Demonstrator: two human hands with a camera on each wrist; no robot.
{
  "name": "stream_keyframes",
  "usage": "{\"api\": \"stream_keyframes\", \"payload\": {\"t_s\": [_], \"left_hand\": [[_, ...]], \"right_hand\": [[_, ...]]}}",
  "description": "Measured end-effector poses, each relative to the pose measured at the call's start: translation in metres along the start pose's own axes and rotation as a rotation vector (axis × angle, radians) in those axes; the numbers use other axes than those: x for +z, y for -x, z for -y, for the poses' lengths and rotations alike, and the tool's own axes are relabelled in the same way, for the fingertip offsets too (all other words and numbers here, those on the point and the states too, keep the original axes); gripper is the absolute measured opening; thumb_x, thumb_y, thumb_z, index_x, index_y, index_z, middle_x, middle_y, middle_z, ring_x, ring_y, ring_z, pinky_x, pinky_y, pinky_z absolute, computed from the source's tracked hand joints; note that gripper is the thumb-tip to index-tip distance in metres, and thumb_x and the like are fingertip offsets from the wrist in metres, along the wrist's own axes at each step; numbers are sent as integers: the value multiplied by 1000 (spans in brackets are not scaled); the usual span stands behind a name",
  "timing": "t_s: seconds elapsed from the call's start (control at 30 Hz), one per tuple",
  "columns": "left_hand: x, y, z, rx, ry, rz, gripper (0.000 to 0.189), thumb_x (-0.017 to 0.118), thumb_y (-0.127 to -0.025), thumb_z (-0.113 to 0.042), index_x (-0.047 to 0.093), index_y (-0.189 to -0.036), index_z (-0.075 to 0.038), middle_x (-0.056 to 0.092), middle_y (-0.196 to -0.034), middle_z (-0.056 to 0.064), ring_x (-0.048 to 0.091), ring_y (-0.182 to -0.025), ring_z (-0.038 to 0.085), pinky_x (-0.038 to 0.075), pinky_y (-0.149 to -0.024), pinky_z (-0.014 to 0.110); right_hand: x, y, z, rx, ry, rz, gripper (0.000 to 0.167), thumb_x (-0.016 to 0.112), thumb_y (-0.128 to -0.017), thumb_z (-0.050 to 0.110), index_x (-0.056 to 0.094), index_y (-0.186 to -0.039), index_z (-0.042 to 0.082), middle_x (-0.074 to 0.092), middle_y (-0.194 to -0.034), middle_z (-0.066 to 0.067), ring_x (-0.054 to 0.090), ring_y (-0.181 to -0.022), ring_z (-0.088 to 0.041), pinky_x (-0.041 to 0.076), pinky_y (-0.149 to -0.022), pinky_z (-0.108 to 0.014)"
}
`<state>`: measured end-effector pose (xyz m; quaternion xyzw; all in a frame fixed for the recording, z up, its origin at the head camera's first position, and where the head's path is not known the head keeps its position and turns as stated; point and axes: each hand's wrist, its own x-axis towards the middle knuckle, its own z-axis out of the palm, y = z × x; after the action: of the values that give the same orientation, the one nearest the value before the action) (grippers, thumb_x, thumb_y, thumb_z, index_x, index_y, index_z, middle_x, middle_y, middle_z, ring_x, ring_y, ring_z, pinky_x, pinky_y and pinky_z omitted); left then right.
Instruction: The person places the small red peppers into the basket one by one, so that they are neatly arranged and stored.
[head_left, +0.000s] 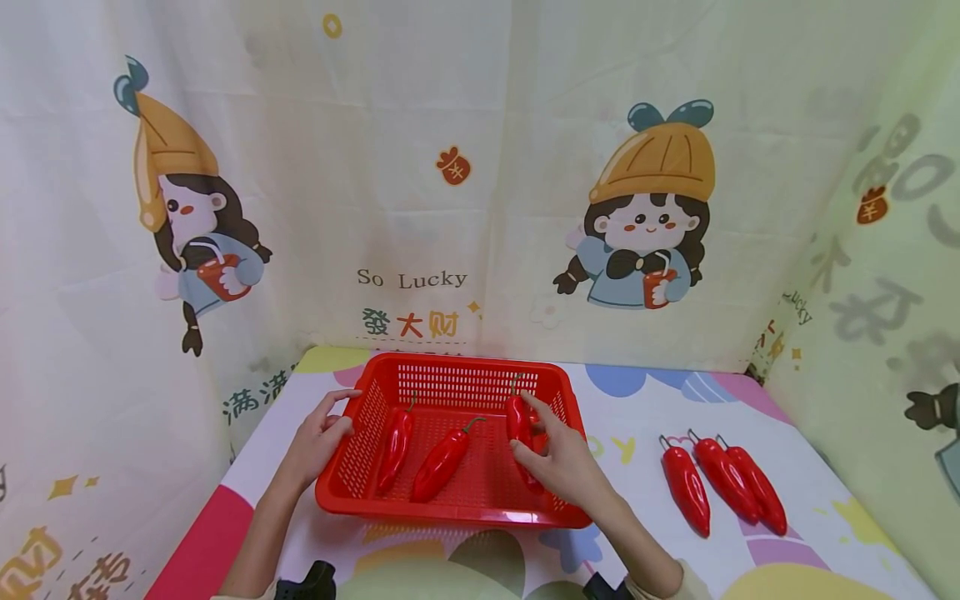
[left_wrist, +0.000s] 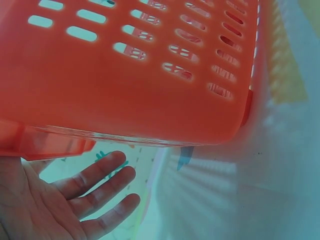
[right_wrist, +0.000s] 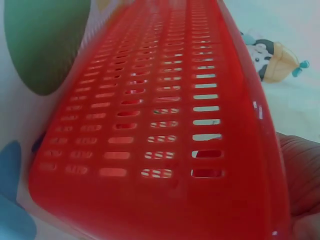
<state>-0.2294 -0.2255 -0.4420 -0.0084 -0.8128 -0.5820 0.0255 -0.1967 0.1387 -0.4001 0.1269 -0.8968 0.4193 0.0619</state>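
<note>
i saw the right hand (head_left: 558,460) pinch a red pepper (head_left: 517,429) between fingers and thumb, at three o'clock inside the basket (head_left: 465,517). the left hand (head_left: 318,437), fingers loosely spread, touched its nine o'clock edge. three more peppers (head_left: 723,479) lay farther out.

On the back cloth (head_left: 517,225) facing me I read "So Lucky" (head_left: 412,279), "發大财" (head_left: 410,324) beneath it, and a yuan-like sign (head_left: 453,167) on a printed bag (head_left: 447,177). On my left cloth (head_left: 67,333) stands "满满" (head_left: 255,399); on my right cloth (head_left: 825,367), "Lucky" (head_left: 797,307). A yellow "Y" (head_left: 623,450) marks the tablecloth (head_left: 637,412).
</note>
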Motion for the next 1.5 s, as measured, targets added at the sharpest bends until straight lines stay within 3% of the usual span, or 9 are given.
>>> {"api": "stream_keyframes", "payload": {"t_s": [0.23,0.63,1.1,1.3,1.5], "left_hand": [[0,0,2,2,7,0,54,55,-96,-12,44,-149,-18,70,-108,22,72,-82,28,64,-71,39],[1,1,0,-7,6,-6,56,57,-95,-12,44,-149,-19,70,-108,21,72,-82,28,64,-72,40],[1,1,0,-4,6,-5,56,57,-96,-13,43,-149,-19,71,-107,21,72,-82,28,64,-72,40],[2,1,0,-7,0,-5,57,57,-95,-13,43,-150,-19,70,-108,21,72,-82,27,64,-72,40],[2,1,0,-23,-7,-7,58,58,-95,-14,42,-151,-21,70,-113,21,71,-82,27,64,-72,39]], "right_hand": [[5,-4,0,-19,-8,78,76,78,-86,20,43,-154,13,69,-115,-12,66,-76,-12,62,-64,-28],[19,-14,-7,-36,-10,160,76,75,-88,22,40,-155,11,68,-108,-10,66,-80,-16,61,-66,-28],[24,-23,-3,36,55,243,76,75,-89,23,39,-154,7,68,-109,-11,64,-82,-15,62,-72,-36],[26,-24,-3,92,39,325,83,79,-85,22,37,-155,6,67,-112,-10,64,-91,-19,63,-77,-41],[29,-24,-4,134,29,389,87,82,-83,21,36,-154,5,64,-125,-12,64,-107,-27,62,-83,-48]]}}
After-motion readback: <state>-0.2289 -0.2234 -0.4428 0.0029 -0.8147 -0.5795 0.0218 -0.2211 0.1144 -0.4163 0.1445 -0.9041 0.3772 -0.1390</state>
